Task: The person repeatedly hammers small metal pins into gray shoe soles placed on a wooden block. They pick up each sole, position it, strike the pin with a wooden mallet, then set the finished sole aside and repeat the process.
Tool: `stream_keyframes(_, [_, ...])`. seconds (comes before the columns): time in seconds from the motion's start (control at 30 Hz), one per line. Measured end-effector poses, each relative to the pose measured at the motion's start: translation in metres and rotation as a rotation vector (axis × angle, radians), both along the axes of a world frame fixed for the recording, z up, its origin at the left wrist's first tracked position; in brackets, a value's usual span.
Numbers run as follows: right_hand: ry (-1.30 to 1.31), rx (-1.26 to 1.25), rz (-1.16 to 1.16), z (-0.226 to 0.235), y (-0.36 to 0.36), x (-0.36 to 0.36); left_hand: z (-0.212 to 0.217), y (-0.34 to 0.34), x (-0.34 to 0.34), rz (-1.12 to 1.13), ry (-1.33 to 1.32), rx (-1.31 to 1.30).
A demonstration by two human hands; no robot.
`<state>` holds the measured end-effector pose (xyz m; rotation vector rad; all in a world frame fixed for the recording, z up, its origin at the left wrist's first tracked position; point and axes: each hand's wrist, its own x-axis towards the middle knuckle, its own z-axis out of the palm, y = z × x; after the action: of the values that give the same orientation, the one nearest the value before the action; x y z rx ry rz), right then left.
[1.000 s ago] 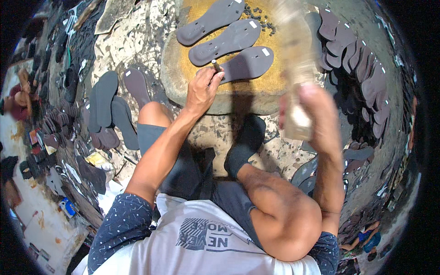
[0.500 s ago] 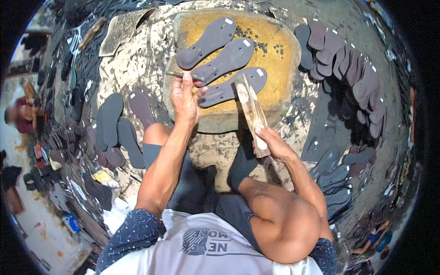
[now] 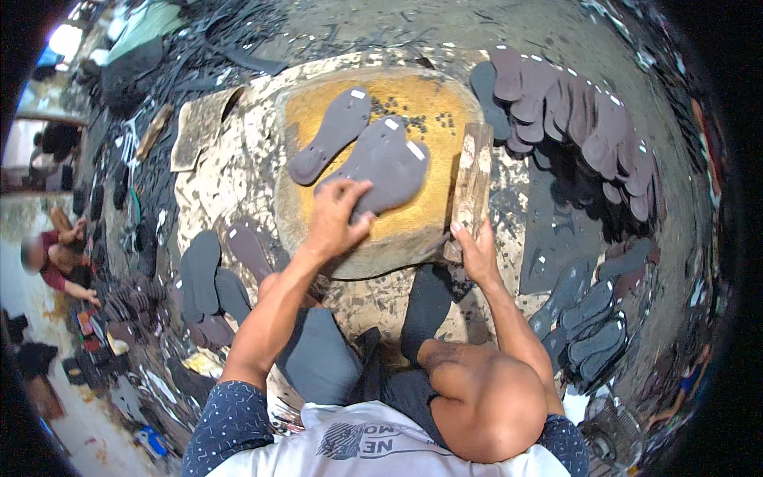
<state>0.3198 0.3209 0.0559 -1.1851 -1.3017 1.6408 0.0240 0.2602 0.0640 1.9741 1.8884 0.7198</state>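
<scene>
Three grey footbed soles lie on a yellow-topped block; each has a small white tag. One sole rests by itself at the back left. Two others, a rear sole and a front sole, overlap in the middle. Slightly blurred, my left hand curls its fingers and thumb around the near ends of the overlapping pair. At the block's right edge, my right hand grips the lower end of a rough wooden stick. A thin dark tool pokes out beside that hand.
Small black cut-out bits are scattered on the block. A long overlapping row of soles curves along the right. More soles lie at left, others at right. Another person sits far left; a fan stands lower right.
My left hand no longer holds the thin dark tool and is now on the soles. The front two soles have come together, overlapping. The wooden stick has shifted right, off them, and stands straighter.
</scene>
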Motion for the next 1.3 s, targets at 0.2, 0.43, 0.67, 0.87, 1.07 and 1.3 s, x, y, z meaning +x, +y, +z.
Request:
stream_keyframes(0.2, [-0.064, -0.118, -0.01, -0.019, -0.005, 0.015, 0.001, 0.031, -0.03, 0.038, 0.175, -0.052])
stream_keyframes(0.43, [0.051, -0.141, -0.042, -0.028, -0.047, 0.032, 0.015, 0.049, -0.062, 0.225, 0.201, -0.089])
stream_keyframes(0.67, [-0.132, -0.4, 0.081, 0.004, -0.051, 0.012, 0.1, 0.177, 0.097, -0.017, -0.533, -0.024])
stream_keyframes(0.87, [-0.201, -0.293, -0.046, -0.07, -0.061, 0.048, 0.097, 0.124, 0.066, -0.043, -0.525, 0.326])
stream_keyframes(1.07, [-0.166, -0.493, -0.044, -0.023, -0.054, 0.038, -0.002, -0.148, -0.178, 0.995, 0.078, 0.077])
stream_keyframes(1.3, [-0.14, -0.374, 0.159, -0.041, -0.029, 0.062, 0.007, -0.285, -0.228, 1.339, 0.385, -0.695])
